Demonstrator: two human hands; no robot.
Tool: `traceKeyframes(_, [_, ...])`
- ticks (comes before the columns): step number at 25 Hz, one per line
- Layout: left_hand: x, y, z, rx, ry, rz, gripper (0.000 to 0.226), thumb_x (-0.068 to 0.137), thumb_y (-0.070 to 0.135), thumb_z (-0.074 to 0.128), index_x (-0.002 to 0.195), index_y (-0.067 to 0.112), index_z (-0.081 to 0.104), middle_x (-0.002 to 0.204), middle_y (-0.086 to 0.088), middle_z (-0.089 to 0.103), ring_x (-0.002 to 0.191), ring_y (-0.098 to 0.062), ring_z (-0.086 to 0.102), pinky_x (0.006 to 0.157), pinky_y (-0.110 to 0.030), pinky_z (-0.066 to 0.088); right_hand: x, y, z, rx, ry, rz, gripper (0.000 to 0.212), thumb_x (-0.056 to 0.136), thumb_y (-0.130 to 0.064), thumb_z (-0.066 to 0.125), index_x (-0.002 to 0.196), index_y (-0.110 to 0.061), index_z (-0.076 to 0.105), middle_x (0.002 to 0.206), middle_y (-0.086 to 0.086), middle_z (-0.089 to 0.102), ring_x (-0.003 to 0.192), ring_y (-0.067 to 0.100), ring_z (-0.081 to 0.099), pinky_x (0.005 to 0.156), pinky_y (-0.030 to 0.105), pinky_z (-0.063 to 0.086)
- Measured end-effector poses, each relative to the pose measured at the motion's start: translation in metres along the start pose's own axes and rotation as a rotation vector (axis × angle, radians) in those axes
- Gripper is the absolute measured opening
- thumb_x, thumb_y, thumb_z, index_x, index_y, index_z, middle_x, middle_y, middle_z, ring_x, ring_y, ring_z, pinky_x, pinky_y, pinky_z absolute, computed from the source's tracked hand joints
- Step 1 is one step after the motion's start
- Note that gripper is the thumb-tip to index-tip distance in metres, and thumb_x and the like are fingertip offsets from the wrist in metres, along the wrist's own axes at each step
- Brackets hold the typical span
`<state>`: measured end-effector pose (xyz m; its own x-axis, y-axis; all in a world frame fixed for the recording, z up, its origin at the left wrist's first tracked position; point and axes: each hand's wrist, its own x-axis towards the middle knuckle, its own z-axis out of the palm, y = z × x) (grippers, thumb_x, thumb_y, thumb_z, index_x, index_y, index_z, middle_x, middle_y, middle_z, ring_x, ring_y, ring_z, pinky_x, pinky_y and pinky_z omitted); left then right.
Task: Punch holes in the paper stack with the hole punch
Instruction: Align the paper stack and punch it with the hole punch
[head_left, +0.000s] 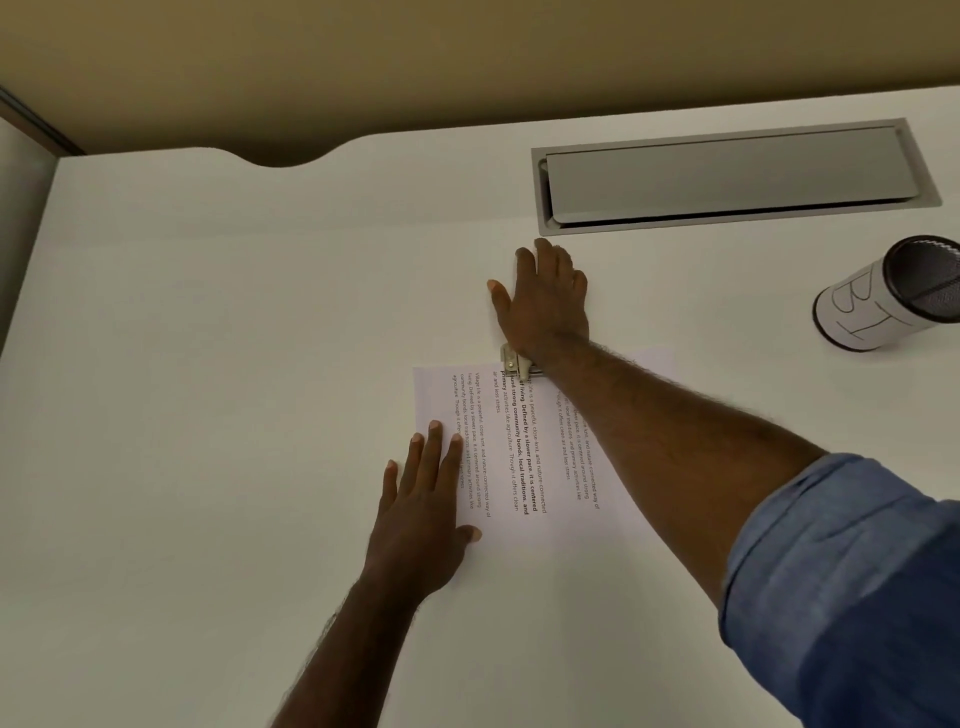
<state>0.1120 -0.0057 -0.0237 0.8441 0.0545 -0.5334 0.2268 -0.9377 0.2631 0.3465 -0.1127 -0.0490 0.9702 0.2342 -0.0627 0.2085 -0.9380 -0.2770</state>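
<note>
Flat and spread, the fingers (434, 447) of the left hand (421, 514) press down on the near-left part of the paper stack (524, 457), holding nothing, the thumb resting on the sheet's near edge. Beyond the stack's far edge, the right hand (545, 301) also lies palm down with its fingers (524, 265) stretched out and slightly fanned; the heel of that hand bears on the hole punch (515, 361), a small metal piece seated over the far edge of the stack, mostly hidden beneath the wrist. Whether the punch lever is fully down cannot be told. A rolled blue sleeve (841, 587) covers the right arm above the elbow. Printed text runs across the top sheet, sideways to the viewer. The stack rests on the white counter (208, 338). Far beyond the stack sits a grey recessed cable hatch (727, 176), and well to the stack's right stands a mesh pen cup (893, 291) wrapped in white paper with marker lines.
</note>
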Motion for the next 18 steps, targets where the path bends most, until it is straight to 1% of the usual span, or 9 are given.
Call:
traceKeyframes(3, [-0.001, 0.002, -0.002, 0.001, -0.009, -0.008, 0.104, 0.086, 0.041, 0.062, 0.148, 0.023, -0.018, 0.145, 0.003, -0.038, 0.135, -0.019, -0.031, 0.109, -0.042, -0.016, -0.006, -0.004, -0.008, -0.065, 0.031, -0.029, 0.070, 0.092, -0.059, 0.024, 0.144, -0.013, 0.023, 0.158, 0.013, 0.012, 0.146, 0.032, 0.005, 0.117, 0.055, 0.008])
traceKeyframes(4, [-0.001, 0.002, -0.003, -0.002, -0.011, -0.010, 0.103, 0.086, 0.041, 0.062, 0.149, 0.023, -0.018, 0.144, 0.004, -0.038, 0.137, -0.019, -0.030, 0.109, -0.042, -0.017, -0.008, -0.005, -0.011, -0.087, 0.040, -0.042, 0.073, 0.091, -0.061, 0.021, 0.146, -0.013, 0.018, 0.159, 0.012, 0.007, 0.146, 0.032, 0.001, 0.118, 0.055, 0.005])
traceKeyframes(7, [-0.002, 0.004, -0.005, -0.006, -0.010, -0.012, 0.102, 0.086, 0.040, 0.062, 0.149, 0.022, -0.016, 0.144, 0.004, -0.038, 0.143, -0.022, -0.025, 0.109, -0.043, -0.018, -0.011, -0.006, -0.017, -0.094, 0.027, -0.045, 0.078, 0.090, -0.064, 0.018, 0.148, -0.012, 0.008, 0.159, 0.012, -0.001, 0.146, 0.031, -0.005, 0.117, 0.057, 0.005])
traceKeyframes(11, [-0.002, 0.004, -0.005, -0.013, -0.004, -0.013, 0.102, 0.086, 0.038, 0.063, 0.149, 0.021, -0.016, 0.144, 0.004, -0.037, 0.144, -0.023, -0.024, 0.110, -0.044, -0.017, -0.016, -0.011, -0.027, -0.119, 0.004, -0.065, 0.079, 0.089, -0.065, 0.020, 0.148, -0.013, 0.010, 0.159, 0.011, 0.000, 0.146, 0.031, -0.004, 0.116, 0.061, 0.003])
traceKeyframes(13, [-0.002, 0.004, -0.004, -0.010, 0.002, -0.007, 0.102, 0.086, 0.038, 0.063, 0.150, 0.021, -0.015, 0.143, 0.004, -0.037, 0.144, -0.024, -0.023, 0.110, -0.045, -0.017, -0.024, -0.007, -0.036, -0.034, 0.075, -0.072, 0.072, 0.091, -0.061, 0.025, 0.146, -0.014, 0.021, 0.159, 0.011, 0.011, 0.146, 0.031, 0.005, 0.114, 0.060, 0.003])
traceKeyframes(14, [-0.002, 0.004, -0.004, -0.011, 0.005, -0.003, 0.102, 0.086, 0.037, 0.063, 0.150, 0.021, -0.014, 0.143, 0.003, -0.036, 0.144, -0.024, -0.023, 0.110, -0.046, -0.017, -0.032, 0.001, -0.040, 0.044, 0.142, -0.052, 0.064, 0.092, -0.055, 0.032, 0.141, -0.015, 0.032, 0.156, 0.011, 0.022, 0.145, 0.030, 0.015, 0.114, 0.059, 0.007])
traceKeyframes(16, [-0.003, 0.002, -0.004, -0.016, 0.009, 0.004, 0.101, 0.086, 0.036, 0.063, 0.150, 0.020, -0.014, 0.144, 0.003, -0.036, 0.144, -0.024, -0.022, 0.112, -0.048, -0.016, -0.053, 0.028, -0.048, 0.186, 0.297, 0.049, 0.038, 0.091, -0.036, 0.047, 0.123, -0.017, 0.053, 0.142, 0.009, 0.045, 0.133, 0.027, 0.037, 0.108, 0.054, 0.024])
traceKeyframes(17, [-0.003, 0.002, -0.003, -0.019, 0.009, 0.007, 0.101, 0.087, 0.036, 0.063, 0.150, 0.020, -0.014, 0.146, 0.002, -0.035, 0.144, -0.024, -0.022, 0.113, -0.049, -0.015, -0.063, 0.045, -0.052, 0.224, 0.325, 0.122, 0.028, 0.088, -0.025, 0.052, 0.114, -0.018, 0.058, 0.133, 0.007, 0.052, 0.125, 0.027, 0.045, 0.101, 0.049, 0.032])
traceKeyframes(18, [-0.003, 0.002, -0.003, -0.021, 0.007, 0.009, 0.101, 0.087, 0.036, 0.063, 0.150, 0.019, -0.014, 0.147, 0.002, -0.034, 0.144, -0.025, -0.022, 0.113, -0.050, -0.014, -0.071, 0.062, -0.055, 0.234, 0.297, 0.186, 0.023, 0.085, -0.018, 0.054, 0.107, -0.019, 0.061, 0.126, 0.006, 0.055, 0.117, 0.028, 0.049, 0.095, 0.045, 0.037])
